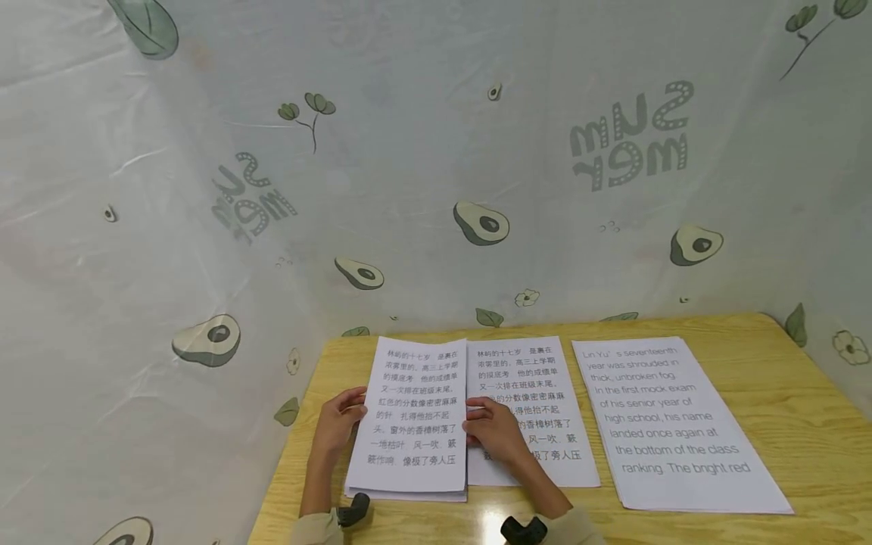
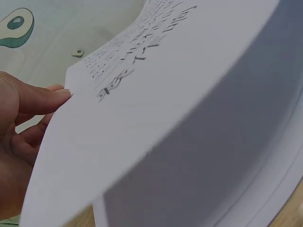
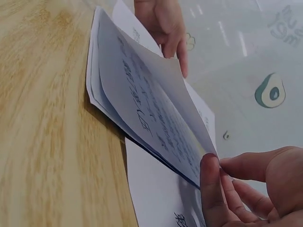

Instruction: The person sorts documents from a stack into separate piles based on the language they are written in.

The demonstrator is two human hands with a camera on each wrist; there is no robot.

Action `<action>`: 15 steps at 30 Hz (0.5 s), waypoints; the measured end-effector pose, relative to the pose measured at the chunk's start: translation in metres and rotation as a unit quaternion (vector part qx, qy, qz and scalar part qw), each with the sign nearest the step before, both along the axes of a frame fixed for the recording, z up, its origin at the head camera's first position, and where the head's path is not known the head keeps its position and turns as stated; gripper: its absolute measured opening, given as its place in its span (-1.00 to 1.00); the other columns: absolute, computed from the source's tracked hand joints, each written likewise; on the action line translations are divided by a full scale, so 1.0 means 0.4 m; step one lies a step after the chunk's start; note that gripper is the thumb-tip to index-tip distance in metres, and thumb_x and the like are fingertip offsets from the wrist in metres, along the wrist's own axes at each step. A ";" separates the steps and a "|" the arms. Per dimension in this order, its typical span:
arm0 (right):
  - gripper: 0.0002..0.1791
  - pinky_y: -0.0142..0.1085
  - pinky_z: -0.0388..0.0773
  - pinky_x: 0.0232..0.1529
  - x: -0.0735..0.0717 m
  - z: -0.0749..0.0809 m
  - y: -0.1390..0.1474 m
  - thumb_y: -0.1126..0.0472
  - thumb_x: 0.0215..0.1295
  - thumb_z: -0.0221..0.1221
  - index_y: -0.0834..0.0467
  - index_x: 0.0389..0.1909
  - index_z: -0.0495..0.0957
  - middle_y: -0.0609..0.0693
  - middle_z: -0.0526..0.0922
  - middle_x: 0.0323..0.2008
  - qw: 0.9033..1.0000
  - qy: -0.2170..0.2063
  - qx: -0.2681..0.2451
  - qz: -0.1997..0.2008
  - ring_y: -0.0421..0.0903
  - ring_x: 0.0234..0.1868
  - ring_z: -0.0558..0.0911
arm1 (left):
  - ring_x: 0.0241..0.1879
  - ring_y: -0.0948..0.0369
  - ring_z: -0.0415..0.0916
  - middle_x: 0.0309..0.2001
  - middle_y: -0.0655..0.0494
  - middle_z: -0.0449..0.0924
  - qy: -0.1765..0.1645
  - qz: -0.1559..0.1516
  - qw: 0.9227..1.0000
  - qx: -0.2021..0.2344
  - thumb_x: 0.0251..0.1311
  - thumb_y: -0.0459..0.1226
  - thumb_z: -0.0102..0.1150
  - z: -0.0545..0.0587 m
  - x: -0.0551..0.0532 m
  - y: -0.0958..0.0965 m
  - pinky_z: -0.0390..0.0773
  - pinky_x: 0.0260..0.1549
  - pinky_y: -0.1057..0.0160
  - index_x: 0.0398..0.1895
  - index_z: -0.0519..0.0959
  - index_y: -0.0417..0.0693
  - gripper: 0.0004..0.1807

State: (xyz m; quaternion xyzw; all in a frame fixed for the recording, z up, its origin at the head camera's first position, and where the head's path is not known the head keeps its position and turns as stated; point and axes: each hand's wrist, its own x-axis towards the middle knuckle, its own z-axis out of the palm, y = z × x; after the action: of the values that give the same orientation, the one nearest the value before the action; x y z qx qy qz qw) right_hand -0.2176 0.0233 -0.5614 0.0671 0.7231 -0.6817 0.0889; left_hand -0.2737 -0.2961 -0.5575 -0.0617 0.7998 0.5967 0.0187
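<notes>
A white sheet of paper (image 1: 417, 446) printed with Chinese text lies uppermost on the left stack, with more sheets showing under its lower edge. My left hand (image 1: 335, 425) pinches its left edge; in the left wrist view the thumb (image 2: 54, 99) presses on top of the paper and the sheet bows up off those below. At the opposite edge, my right hand (image 1: 496, 433) pinches paper between thumb and fingers, seen closely in the right wrist view (image 3: 251, 184). That hand overlaps the middle paper (image 1: 521, 371), which bears the same Chinese text.
A stack of paper with English text (image 1: 681, 446) lies on the right of the wooden table (image 1: 770, 401). Behind the table and at its left hangs a pale curtain (image 1: 409, 166) with avocado prints, close to the table's far edge.
</notes>
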 end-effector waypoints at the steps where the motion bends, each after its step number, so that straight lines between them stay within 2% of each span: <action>1: -0.48 -0.26 0.80 -0.23 0.000 -0.002 -0.004 0.36 0.34 0.32 0.34 0.32 0.56 0.22 0.71 -0.01 1.000 0.004 0.000 0.003 -0.11 -0.21 0.76 | -0.09 0.14 0.65 0.12 -0.32 0.65 0.001 0.001 1.000 0.001 0.39 -0.55 0.18 -0.003 -0.001 -0.005 0.66 -0.21 0.41 0.30 0.63 -0.32 -0.57; 9: -0.48 -0.25 0.81 -0.25 0.003 -0.015 -0.024 0.40 0.29 0.35 0.35 0.29 0.58 0.23 0.73 -0.03 1.000 0.010 0.003 -0.002 -0.10 -0.22 0.77 | -0.06 0.15 0.67 0.12 -0.39 0.67 0.002 0.002 1.000 -0.010 0.37 -0.55 0.21 -0.019 -0.001 -0.020 0.66 -0.18 0.44 0.31 0.60 -0.40 -0.56; 15: -0.48 -0.22 0.81 -0.25 0.007 -0.009 -0.024 0.42 0.30 0.35 0.36 0.29 0.58 0.25 0.72 -0.02 1.000 0.017 0.004 0.000 -0.07 -0.21 0.78 | -0.05 0.13 0.67 0.11 -0.34 0.68 -0.005 0.005 1.000 -0.016 0.37 -0.54 0.22 -0.017 -0.003 -0.017 0.66 -0.18 0.42 0.31 0.61 -0.35 -0.56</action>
State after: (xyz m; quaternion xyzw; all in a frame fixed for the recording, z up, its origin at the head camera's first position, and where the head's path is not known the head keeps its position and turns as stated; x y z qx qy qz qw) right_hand -0.2147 0.0137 -0.5649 0.0563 0.7270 -0.6800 0.0764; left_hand -0.2748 -0.3028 -0.5644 -0.0691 0.8087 0.5838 0.0182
